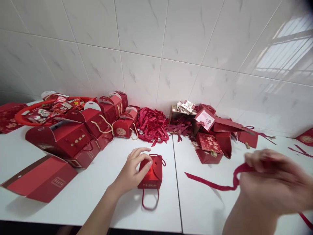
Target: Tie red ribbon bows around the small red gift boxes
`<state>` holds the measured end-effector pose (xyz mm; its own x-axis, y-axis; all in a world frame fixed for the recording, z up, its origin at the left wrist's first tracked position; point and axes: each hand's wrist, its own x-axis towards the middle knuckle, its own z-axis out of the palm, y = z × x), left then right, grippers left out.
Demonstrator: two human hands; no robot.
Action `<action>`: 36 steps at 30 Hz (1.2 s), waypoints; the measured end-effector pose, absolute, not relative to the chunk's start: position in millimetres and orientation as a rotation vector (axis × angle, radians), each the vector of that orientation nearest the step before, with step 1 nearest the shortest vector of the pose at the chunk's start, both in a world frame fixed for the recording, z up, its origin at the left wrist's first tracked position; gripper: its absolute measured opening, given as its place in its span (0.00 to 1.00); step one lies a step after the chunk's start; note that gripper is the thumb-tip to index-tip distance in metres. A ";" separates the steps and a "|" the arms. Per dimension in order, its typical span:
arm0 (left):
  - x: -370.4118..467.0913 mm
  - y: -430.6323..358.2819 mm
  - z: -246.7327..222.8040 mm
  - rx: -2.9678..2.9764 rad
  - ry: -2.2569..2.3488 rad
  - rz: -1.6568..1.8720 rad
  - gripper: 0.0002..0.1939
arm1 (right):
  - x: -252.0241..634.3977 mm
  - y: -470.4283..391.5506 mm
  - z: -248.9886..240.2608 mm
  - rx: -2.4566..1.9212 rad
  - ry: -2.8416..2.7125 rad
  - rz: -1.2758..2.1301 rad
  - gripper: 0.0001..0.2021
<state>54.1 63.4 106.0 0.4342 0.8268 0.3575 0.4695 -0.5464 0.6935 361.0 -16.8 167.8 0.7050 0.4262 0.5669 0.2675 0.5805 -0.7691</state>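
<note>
A small red gift box (155,174) with cord handles stands on the white table in front of me. My left hand (135,168) lies over its left side, thumb on the top flap and fingers curved toward the far edge. To the right, my right hand (271,182) is raised above the table and blurred by motion. Its fingers are closed round a dark red ribbon (215,186), whose free end hangs out to the left. Behind the box lies a heap of loose red ribbons (153,125).
Larger red boxes (73,138) with rope handles crowd the left, beside a red tray (18,119) of wrapped sweets. An opened red carton (46,178) lies front left. More red boxes (210,158) and a stack of cards (187,106) stand back right. A tiled wall (141,71) rises behind.
</note>
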 end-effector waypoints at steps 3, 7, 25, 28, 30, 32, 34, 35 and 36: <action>58.2 76.7 93.6 2.199 1.139 0.728 0.14 | 334.5 2.5 150.3 -1.094 -1.022 0.375 0.08; 66.1 83.5 79.7 2.193 1.070 0.571 0.25 | 295.5 20.1 123.9 -1.194 -1.368 0.870 0.14; 79.3 66.7 86.2 2.233 1.051 0.727 0.08 | 257.3 39.1 94.4 -1.289 -1.627 1.057 0.07; 82.3 67.4 84.2 2.192 1.033 0.788 0.06 | 258.4 36.9 93.4 -1.319 -1.709 0.926 0.11; 82.9 68.3 82.1 2.103 0.971 0.848 0.06 | 258.5 35.3 93.2 -1.345 -1.777 0.785 0.17; 82.9 69.1 80.7 1.969 0.897 0.954 0.07 | 256.2 35.4 93.5 -1.350 -1.837 0.712 0.19; 82.1 69.2 81.2 1.845 0.874 1.084 0.08 | 252.2 36.9 95.2 -1.306 -1.856 0.722 0.11; 81.0 68.6 82.4 1.804 0.889 1.140 0.08 | 250.6 37.2 97.0 -1.268 -1.835 0.736 0.08; 79.4 67.4 84.1 1.786 0.919 1.184 0.07 | 250.1 36.5 99.7 -1.229 -1.789 0.752 0.06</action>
